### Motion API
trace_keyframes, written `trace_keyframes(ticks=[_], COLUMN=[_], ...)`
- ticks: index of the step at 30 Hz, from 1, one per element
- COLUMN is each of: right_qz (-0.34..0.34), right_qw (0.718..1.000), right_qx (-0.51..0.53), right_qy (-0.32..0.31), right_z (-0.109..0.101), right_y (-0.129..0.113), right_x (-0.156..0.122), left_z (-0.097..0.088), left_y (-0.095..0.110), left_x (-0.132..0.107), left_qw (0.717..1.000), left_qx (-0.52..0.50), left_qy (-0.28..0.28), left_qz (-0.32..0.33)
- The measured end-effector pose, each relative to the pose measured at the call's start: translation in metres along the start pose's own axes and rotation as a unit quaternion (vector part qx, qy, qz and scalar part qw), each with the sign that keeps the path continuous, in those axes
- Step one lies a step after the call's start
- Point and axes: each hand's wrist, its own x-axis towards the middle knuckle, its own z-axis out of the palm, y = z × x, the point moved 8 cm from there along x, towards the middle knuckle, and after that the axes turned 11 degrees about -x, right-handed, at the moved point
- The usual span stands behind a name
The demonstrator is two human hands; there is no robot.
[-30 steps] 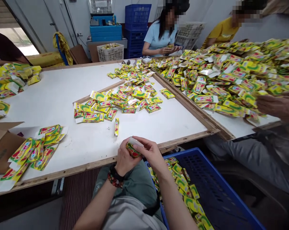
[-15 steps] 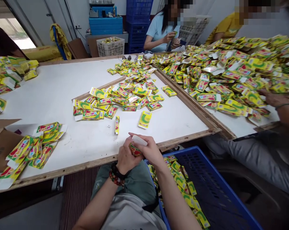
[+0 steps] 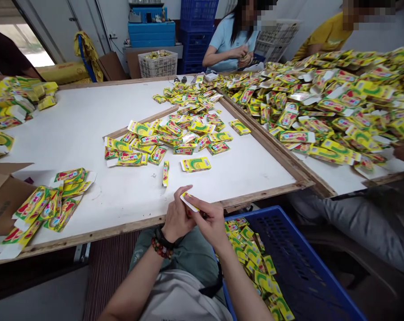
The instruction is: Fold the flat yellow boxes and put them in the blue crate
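Note:
My left hand (image 3: 177,218) and my right hand (image 3: 210,220) meet over the near edge of the white table (image 3: 75,133), both pinched on one small yellow-and-red carton (image 3: 188,201) with a white flap sticking up. A beaded bracelet sits on my left wrist. One flat yellow carton (image 3: 195,164) lies alone on the table just beyond my hands. A narrow carton (image 3: 165,173) stands on edge to its left. A heap of flat cartons (image 3: 175,133) lies further out at mid-table.
A blue crate (image 3: 289,263) with folded cartons stands at my right knee. A cardboard box (image 3: 3,196) and loose cartons (image 3: 48,203) lie at the left. A second table (image 3: 335,178) at the right carries a big carton heap; several other people work around the tables.
A flat yellow carton has landed on the table beyond my hands and settled. My hands have turned the held carton, its white flap now pointing up and left.

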Motion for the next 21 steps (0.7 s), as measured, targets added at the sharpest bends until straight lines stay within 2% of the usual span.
trace_keyframes(ticks=[3, 6, 9, 15, 18, 21], right_qz=[0.018, 0.036, 0.092, 0.133, 0.125, 0.056], right_qw=[1.0, 0.999, 0.994, 0.99, 0.991, 0.998], right_qx=[-0.003, -0.012, -0.019, 0.042, 0.053, -0.001], right_qy=[0.002, 0.025, 0.054, 0.03, 0.018, 0.001], right_z=[0.001, -0.001, -0.002, 0.001, 0.0, 0.006], right_y=[-0.001, -0.002, 0.006, 0.017, 0.017, 0.007], right_x=[0.004, 0.006, 0.005, 0.009, 0.01, 0.011], left_z=[0.0, -0.001, 0.0, 0.001, -0.001, 0.0], left_y=[-0.007, -0.009, -0.012, -0.013, -0.014, -0.015], left_x=[0.001, 0.0, 0.0, 0.0, 0.0, 0.001], left_qw=[0.999, 0.998, 0.997, 0.996, 0.995, 0.995], left_qx=[0.001, 0.004, 0.01, 0.039, 0.039, 0.009], left_qy=[0.0, 0.018, 0.013, 0.012, 0.015, 0.016], left_qz=[-0.053, -0.064, -0.07, -0.077, -0.086, -0.095])
